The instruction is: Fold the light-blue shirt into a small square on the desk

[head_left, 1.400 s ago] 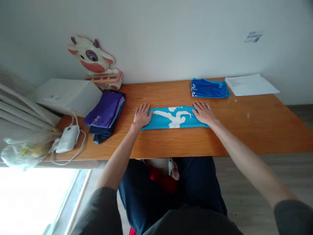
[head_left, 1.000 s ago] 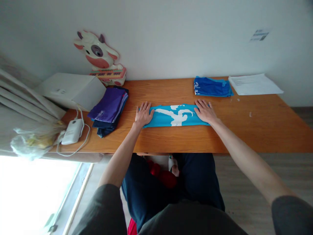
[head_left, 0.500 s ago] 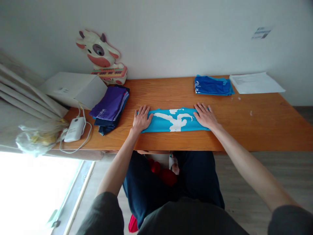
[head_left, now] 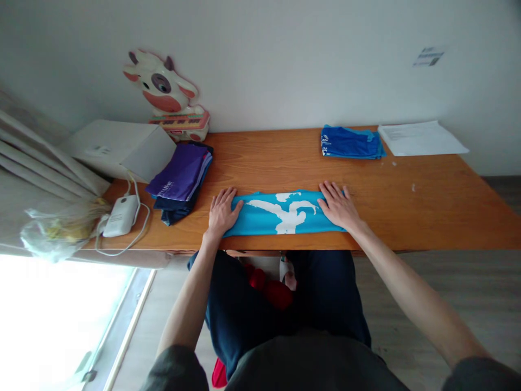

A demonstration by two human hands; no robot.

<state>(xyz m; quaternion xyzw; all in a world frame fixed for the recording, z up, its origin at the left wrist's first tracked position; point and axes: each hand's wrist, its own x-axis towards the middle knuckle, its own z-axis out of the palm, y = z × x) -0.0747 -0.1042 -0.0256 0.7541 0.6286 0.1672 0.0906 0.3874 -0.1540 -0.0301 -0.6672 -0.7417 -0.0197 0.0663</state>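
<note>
The cloth lies on the table, left hand on its nine-o'clock end, right hand on its three. From it, an adapter sits at nine, a bag beyond; a garment pile at ten, a box behind it; a toy past ten; a garment bundle towards one-thirty, papers beside it at two.

The light-blue cloth looks smooth and matt. Under it, the wooden desk has a soft sheen (grain showing). Left of the cloth are matt purple fabric, a smooth plastic cow toy and a crinkled, see-through plastic bag; right of the cloth, matt white paper.
</note>
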